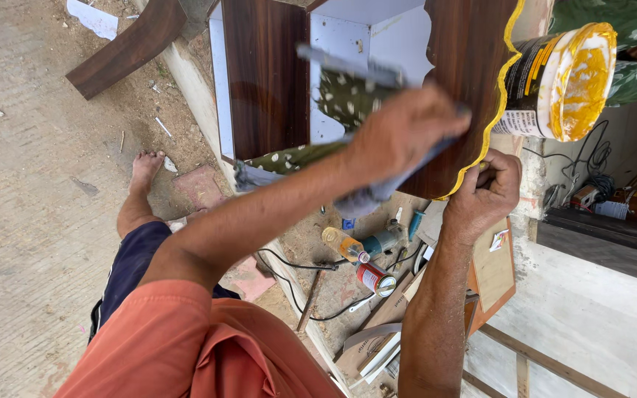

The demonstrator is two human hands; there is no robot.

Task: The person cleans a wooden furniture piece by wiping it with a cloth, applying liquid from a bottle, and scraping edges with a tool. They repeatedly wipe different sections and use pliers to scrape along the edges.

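A dark wood-laminate cabinet piece (267, 81) with a white inside stands in front of me. Its right panel (466, 51) has a wavy edge smeared with yellow glue (497, 110). My left hand (399, 133) presses a grey-blue cloth (366, 197) against that panel's face. My right hand (486, 193) grips the panel's lower wavy edge, fingers curled round it. A green spotted cloth (348, 96) hangs inside the cabinet behind my left hand.
An open tub of yellow glue (558, 81) sits at the upper right beside a person in green patterned clothes (628, 22). Below lie a teal power tool (381, 239), a red can (374, 278), cables and wood offcuts. My bare foot (145, 169) rests on the ground at the left.
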